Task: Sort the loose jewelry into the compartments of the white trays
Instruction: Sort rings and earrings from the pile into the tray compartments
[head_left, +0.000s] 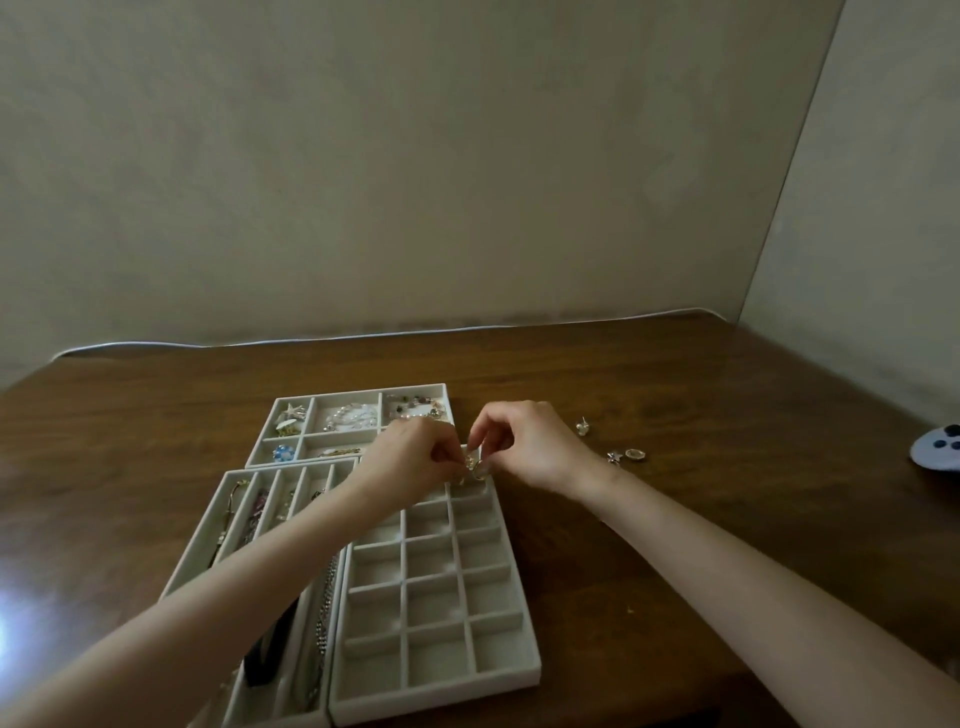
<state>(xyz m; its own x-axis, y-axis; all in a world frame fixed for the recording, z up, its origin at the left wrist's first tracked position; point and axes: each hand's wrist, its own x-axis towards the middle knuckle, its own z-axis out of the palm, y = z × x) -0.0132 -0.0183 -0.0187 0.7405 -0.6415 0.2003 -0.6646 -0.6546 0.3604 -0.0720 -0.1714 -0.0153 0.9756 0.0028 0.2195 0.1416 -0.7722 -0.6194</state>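
Note:
Three white trays lie on the wooden table. The grid tray (498, 675) with many small square cells is nearest, the long-slot tray (208, 530) sits left of it, and the far tray (363, 391) holds bracelets and brooches. My left hand (410, 457) and my right hand (524, 441) meet over the grid tray's far right corner. Both pinch small gold earrings (474, 463) between their fingertips. Loose pieces stay on the table to the right: a stud earring (582, 427), a star charm (614, 457) and a gold ring (635, 454).
Necklaces and chains fill the long slots under my left forearm. A white object with dark spots (940, 451) lies at the table's right edge. A white cable (363, 335) runs along the back edge by the wall.

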